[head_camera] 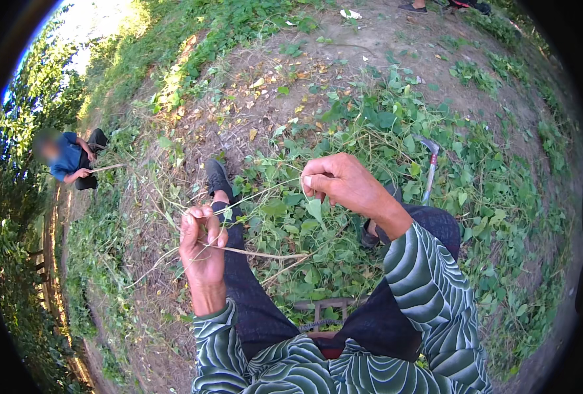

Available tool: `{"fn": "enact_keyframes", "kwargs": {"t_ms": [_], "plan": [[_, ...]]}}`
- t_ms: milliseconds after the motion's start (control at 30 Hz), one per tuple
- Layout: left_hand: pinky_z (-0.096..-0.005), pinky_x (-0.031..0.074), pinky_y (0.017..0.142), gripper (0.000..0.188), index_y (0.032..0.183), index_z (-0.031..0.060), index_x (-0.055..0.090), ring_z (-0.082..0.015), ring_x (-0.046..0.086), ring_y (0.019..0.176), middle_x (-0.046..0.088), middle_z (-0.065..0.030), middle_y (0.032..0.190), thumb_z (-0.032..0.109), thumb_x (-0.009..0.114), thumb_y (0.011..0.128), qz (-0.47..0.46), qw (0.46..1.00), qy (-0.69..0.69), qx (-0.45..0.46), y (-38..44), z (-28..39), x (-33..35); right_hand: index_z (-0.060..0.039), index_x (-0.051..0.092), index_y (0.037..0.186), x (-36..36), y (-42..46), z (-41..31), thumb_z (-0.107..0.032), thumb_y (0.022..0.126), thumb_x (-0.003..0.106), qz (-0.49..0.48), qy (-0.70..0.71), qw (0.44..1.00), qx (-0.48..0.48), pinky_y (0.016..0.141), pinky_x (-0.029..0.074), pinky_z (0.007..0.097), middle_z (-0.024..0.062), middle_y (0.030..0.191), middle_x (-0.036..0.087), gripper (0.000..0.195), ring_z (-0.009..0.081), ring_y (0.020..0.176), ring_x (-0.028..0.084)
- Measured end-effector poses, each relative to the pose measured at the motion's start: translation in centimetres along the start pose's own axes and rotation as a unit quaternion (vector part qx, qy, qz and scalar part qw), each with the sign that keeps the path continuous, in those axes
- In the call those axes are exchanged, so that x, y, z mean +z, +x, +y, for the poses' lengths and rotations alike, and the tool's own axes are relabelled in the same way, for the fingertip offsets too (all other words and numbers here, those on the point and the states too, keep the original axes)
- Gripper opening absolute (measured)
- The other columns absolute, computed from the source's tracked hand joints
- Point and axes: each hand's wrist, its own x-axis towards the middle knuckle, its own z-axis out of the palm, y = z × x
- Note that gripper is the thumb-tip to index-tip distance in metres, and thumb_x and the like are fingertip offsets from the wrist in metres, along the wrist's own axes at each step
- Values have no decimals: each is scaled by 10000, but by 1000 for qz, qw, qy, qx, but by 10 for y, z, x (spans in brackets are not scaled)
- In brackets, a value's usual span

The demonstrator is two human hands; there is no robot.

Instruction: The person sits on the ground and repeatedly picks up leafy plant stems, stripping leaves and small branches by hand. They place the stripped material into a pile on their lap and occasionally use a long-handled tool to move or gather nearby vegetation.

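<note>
My left hand (202, 248) is raised over my left leg, its fingers curled around several thin vine stems. One thicker, pale stem (262, 254) sticks out of that hand to the right. My right hand (345, 184) pinches a slender green vine stem (266, 189) between thumb and fingertips. This stem runs between both hands. Just below the right fingertips hangs a green leaf (315, 209). Beneath my hands, between my legs, lies a heap of leafy green vines (291, 216).
A sickle (431, 167) with a curved blade lies on the vines to my right. Part of a slatted seat frame (323, 310) shows between my thighs. At the left another person (70, 157) sits holding a stick-like stem. Someone's shoe (413, 8) appears at the top. Dry leaves litter the bare soil (252, 113).
</note>
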Motion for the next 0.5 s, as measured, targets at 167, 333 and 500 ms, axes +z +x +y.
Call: {"fn": "enact_keyframes", "kwargs": {"t_ms": [167, 333, 500], "plan": [[-268, 430, 552, 155, 1002, 50, 531, -106, 441, 627, 542, -87, 1034, 200, 530, 965, -13, 1000, 7, -7, 0, -5, 0, 2, 620, 790, -3, 2, 16, -123, 866, 526, 34, -75, 995, -61, 543, 463, 274, 36, 679, 606, 174, 98, 625, 585], [-285, 423, 555, 146, 968, 65, 516, -130, 476, 641, 561, -98, 967, 209, 539, 960, -3, 1000, -2, -14, -2, -8, 9, 11, 610, 805, 3, -1, 19, -102, 855, 521, 85, -149, 982, -74, 576, 460, 300, 84, 663, 593, 152, 147, 588, 567], [-278, 404, 562, 138, 953, 77, 485, -138, 464, 659, 530, -63, 860, 202, 543, 959, -17, 1000, -1, -24, -9, -10, 21, 11, 617, 836, 3, 0, 17, -104, 844, 529, 93, -170, 978, -79, 603, 462, 329, 105, 683, 599, 145, 182, 621, 591]]}}
